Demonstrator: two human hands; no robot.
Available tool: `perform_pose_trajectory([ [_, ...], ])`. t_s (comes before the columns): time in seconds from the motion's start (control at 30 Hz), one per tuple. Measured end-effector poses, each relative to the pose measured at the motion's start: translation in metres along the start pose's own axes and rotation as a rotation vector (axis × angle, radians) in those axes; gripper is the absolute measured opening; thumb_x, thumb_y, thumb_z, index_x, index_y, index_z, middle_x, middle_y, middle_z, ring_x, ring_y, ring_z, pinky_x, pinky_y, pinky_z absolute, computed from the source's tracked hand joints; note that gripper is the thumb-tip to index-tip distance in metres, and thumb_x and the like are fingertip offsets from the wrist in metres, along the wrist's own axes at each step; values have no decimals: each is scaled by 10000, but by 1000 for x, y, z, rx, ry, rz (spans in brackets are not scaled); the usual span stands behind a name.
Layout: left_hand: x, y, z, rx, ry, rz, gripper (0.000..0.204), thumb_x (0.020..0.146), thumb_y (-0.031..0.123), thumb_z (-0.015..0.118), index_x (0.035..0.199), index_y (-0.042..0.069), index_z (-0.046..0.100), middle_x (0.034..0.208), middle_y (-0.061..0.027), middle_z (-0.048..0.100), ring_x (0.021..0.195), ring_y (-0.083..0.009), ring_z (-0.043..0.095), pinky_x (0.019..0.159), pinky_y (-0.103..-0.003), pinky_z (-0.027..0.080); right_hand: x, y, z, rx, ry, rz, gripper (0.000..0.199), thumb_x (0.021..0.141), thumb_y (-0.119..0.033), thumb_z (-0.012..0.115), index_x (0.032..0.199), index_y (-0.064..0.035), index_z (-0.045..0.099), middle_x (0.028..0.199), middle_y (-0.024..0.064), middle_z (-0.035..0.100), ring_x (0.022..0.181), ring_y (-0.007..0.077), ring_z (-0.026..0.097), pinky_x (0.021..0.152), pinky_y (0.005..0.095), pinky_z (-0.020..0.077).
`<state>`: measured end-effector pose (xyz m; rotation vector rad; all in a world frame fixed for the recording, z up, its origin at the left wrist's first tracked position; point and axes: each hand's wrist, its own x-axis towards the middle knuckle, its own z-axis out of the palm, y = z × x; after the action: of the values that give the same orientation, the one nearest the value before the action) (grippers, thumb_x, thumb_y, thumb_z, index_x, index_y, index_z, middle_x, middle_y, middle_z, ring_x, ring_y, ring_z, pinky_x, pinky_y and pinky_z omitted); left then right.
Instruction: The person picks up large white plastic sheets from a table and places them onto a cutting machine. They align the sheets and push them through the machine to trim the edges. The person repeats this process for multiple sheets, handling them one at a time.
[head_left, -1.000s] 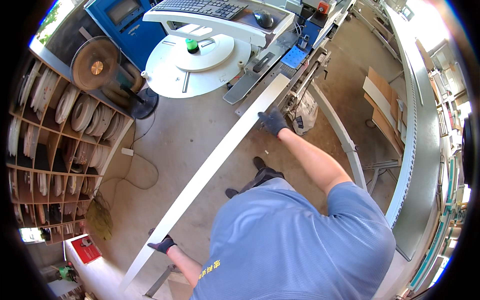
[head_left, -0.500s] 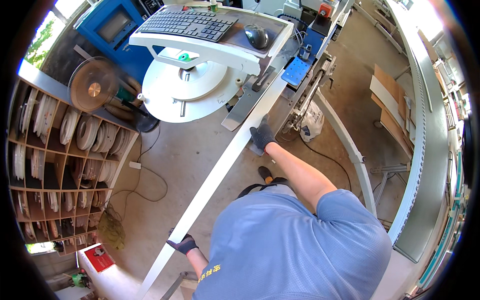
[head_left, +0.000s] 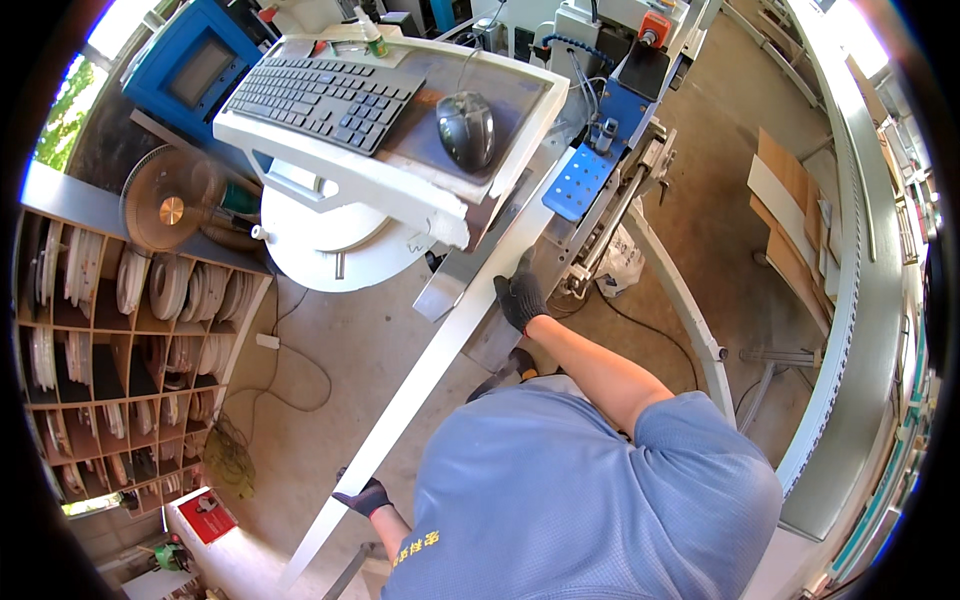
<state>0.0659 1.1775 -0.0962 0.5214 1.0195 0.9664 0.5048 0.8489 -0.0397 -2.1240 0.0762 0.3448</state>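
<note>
A long, narrow white board [head_left: 400,410] runs slantwise from the lower left up to the machine's metal bed beside a blue perforated plate [head_left: 577,183]. My left hand [head_left: 366,497], in a dark glove, grips the board's lower part, its fingers partly hidden by the board. Farther up, my right hand [head_left: 521,293], also gloved, holds the board's right edge close to the machine. Some of its fingers are out of sight. A grey metal guide plate [head_left: 462,278] lies along the board's left side, opposite my right hand.
Above the guide hang a keyboard [head_left: 318,98] and a mouse [head_left: 466,132] on a white shelf, over a round white disc [head_left: 340,268]. A fan [head_left: 170,208] and a rack of edging rolls [head_left: 130,350] stand left. A curved metal leg [head_left: 690,300] and cable lie right.
The view has shifted toward the machine, so the keyboard shelf looks larger and covers more of the disc. Both hands stay on the board; my right hand's fingers look slightly more spread.
</note>
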Motion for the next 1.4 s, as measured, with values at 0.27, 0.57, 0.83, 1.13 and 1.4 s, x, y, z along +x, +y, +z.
perform_pose_trajectory([
  [0.27, -43, -32, 14, -47, -5, -348, 613, 934, 590, 461, 1209, 55, 580, 1249, -83, 598, 1104, -256, 575, 985, -386, 456, 44, -17, -52, -51, 43, 93, 819, 870, -181, 557, 1455, 110, 64, 1019, 332, 613, 956, 463, 597, 875, 462, 479],
  [0.57, -101, 23, 123, 1651, -548, 673, 725, 686, 136, 797, 1321, -22, 483, 1348, -194, 498, 1251, -338, 470, 1063, -424, 381, 151, 102, -65, -500, 398, -485, 280, 913, -233, 498, 1083, -23, 575, 1132, 260, 598, 1038, 458, 551, 903, 473, 449],
  [0.83, -52, -4, 164, 1980, -1117, 801, 1007, 586, 378, 835, 1430, 73, 377, 1478, -187, 345, 1389, -373, 271, 1163, -498, 151, 31, 22, -45, -165, 583, -369, 598, 884, -379, 572, 1316, 24, 476, 1334, 291, 473, 1214, 444, 467, 1005, 469, 401],
  [1.13, -67, -57, 219, 1863, -1291, 893, 1055, 603, 398, 842, 1464, 83, 321, 1484, -187, 341, 1388, -397, 267, 1147, -540, 146, -105, 4, 67, -499, 197, -355, 934, 859, -548, 548, 1404, 157, 266, 1511, 325, 193, 1430, 479, 92, 1173, 557, 16],
  [1.4, -56, -23, 179, 1698, -1211, 791, 1005, 642, 476, 832, 1410, 9, 380, 1418, -206, 429, 1352, -392, 331, 1143, -505, 198, -49, -2, 45, -627, 310, -196, 937, 894, -579, 478, 1417, 160, 233, 1527, 308, 171, 1448, 435, 60, 1181, 524, 1],
])
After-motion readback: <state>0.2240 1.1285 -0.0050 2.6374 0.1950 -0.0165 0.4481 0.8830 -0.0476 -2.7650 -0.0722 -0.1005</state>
